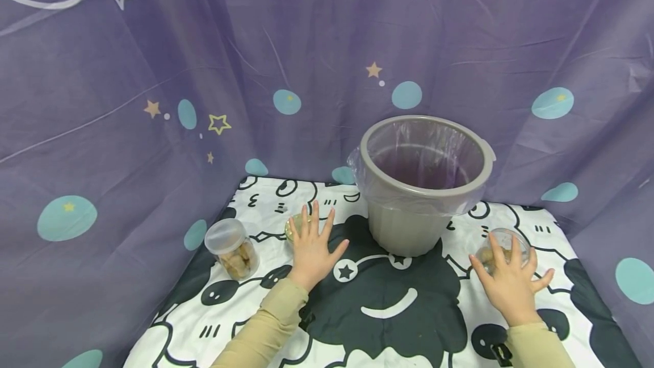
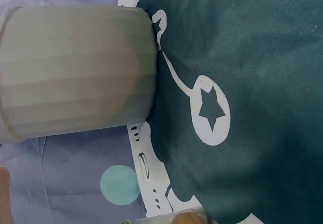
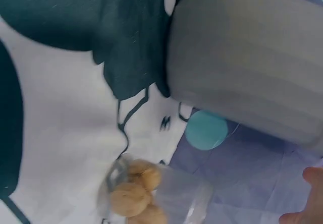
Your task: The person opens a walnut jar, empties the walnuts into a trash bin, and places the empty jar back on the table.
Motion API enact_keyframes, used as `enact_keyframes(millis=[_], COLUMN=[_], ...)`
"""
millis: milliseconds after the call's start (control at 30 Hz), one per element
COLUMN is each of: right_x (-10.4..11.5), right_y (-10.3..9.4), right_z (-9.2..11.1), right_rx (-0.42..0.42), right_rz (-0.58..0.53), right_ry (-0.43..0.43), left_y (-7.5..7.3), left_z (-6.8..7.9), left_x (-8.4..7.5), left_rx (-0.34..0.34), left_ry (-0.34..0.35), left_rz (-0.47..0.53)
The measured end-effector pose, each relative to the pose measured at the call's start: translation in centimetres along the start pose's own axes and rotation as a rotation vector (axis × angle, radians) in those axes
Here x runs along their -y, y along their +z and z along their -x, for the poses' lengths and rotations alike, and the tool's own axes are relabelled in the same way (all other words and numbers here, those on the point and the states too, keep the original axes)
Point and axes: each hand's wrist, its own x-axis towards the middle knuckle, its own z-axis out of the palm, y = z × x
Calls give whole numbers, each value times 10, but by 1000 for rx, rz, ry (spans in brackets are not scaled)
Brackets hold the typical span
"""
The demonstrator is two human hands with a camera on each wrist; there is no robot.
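Observation:
My left hand (image 1: 311, 251), fingers spread straight, is over a small jar with a gold rim (image 1: 290, 230) and covers most of it. In the left wrist view only the edge of this clear jar (image 2: 189, 218) shows, with something brown in it. My right hand (image 1: 511, 288) is spread beside and partly over a clear jar (image 1: 506, 236). In the right wrist view this jar (image 3: 176, 188) holds several round tan lumps (image 3: 130, 199) at its bottom, and fingertips (image 3: 314, 176) show at the right edge.
A grey bin (image 1: 409, 226) with a clear plastic liner stands between the hands at the back. Left of my left hand is a jar (image 1: 237, 254) with a translucent lid (image 1: 225, 235) and tan pieces inside. A patterned cloth (image 1: 388, 334) covers the table; a purple curtain (image 1: 317, 33) hangs behind.

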Motion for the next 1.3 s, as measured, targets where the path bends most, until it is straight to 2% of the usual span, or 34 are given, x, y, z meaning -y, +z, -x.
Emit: enact_keyframes(millis=[233, 400, 567, 700, 900, 1167, 1300], right_x=[-21, -36, -48, -58, -69, -83, -86], right_y=[3, 4, 6, 10, 16, 26, 32], right_z=[-4, -8, -12, -18, -24, -35, -39], right_rx=[-41, -27, -26, -55, -88, 7, 38], right_rz=[-81, -150, -149, -163, -252, -436, -480], right_ry=[85, 178, 273, 327, 441, 562, 583], left_y=[3, 5, 5, 5, 9, 14, 16], left_z=[2, 4, 6, 8, 11, 13, 14], left_x=[-6, -12, -17, -21, -28, -38, -42], left_rx=[29, 19, 27, 41, 44, 97, 101], left_ry=[36, 79, 97, 122, 189, 231, 253], left_rz=[-1, -10, -17, 12, 52, 97, 99])
